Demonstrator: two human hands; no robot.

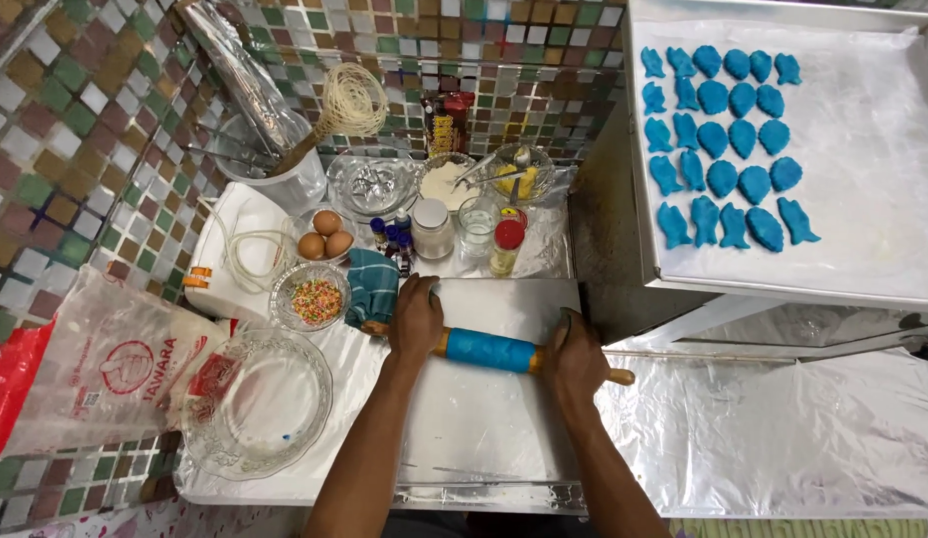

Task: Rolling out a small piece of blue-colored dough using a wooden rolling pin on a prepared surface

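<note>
We found the rolling pin (494,351) lying crosswise on the foil-covered board (464,418), its middle wrapped in blue dough (492,350). Our left hand (415,321) pressed down on the left end, fingers curled closed over it; our right hand (574,359) did likewise on the right end, with the wooden handle tip sticking out past it. Just beyond the left hand lay a folded teal cloth (372,287), and beside that a glass bowl of coloured sprinkles (310,296). Near it we noted three brown eggs (325,237) in a dish. An empty glass dish (257,403) sat front-left. Well apart, upper right, a tray (873,199) held blue fish-shaped dough pieces (725,144).
</note>
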